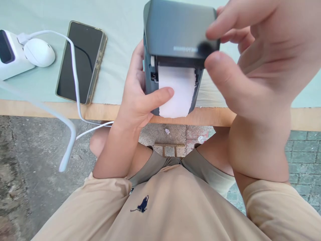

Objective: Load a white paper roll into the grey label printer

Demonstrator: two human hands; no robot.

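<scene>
A dark grey label printer (179,28) is held over the table's front edge, its cover raised at the front. White paper with a ragged edge (177,100) hangs out below the cover. My left hand (140,90) is closed round the printer's left side, and its thumb presses on the paper. At the cover's right corner is my right hand (248,60), thumb at the lower edge and index finger on top, gripping that corner. The fingers behind it are partly hidden.
To the left lies a phone in a clear case (79,62) on the pale green tablecloth (117,23). A white device with a dark screen (15,55) and a white rounded case (39,52) sit beyond it. A white cable (72,53) loops across the phone and off the wooden table edge (50,109).
</scene>
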